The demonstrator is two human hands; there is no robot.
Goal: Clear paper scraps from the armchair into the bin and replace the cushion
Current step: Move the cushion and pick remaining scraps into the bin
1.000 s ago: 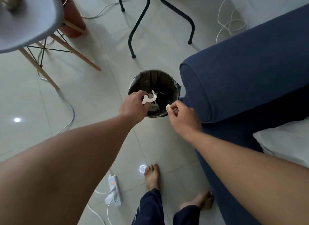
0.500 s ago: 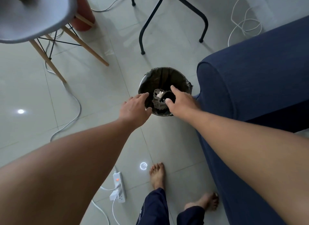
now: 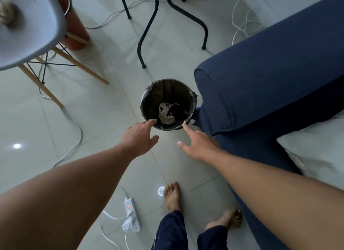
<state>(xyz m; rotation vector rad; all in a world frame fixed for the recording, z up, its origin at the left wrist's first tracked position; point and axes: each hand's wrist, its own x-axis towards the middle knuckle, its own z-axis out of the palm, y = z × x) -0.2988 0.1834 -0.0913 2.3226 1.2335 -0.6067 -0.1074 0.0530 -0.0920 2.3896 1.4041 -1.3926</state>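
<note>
A small round bin (image 3: 149, 93) with a dark liner stands on the tiled floor beside the navy armchair's arm (image 3: 260, 86). White paper scraps (image 3: 165, 113) lie at its bottom. My left hand (image 3: 138, 138) hovers just in front of the near rim, fingers spread, holding nothing. My right hand (image 3: 198, 144) is also empty and spread, its fingertip close to the rim's right side. A pale cushion (image 3: 316, 151) lies on the armchair seat at the right edge.
A white power strip (image 3: 132, 214) with cables lies on the floor near my bare feet (image 3: 173, 195). A grey shell chair (image 3: 28, 26) with wooden legs stands at left, black table legs (image 3: 149, 30) behind the bin, and loose white cables (image 3: 245, 24) at back right.
Both hands held paper scraps over the bin a second ago, dropped them in, and have since pulled back from above the bin to just before its near rim.
</note>
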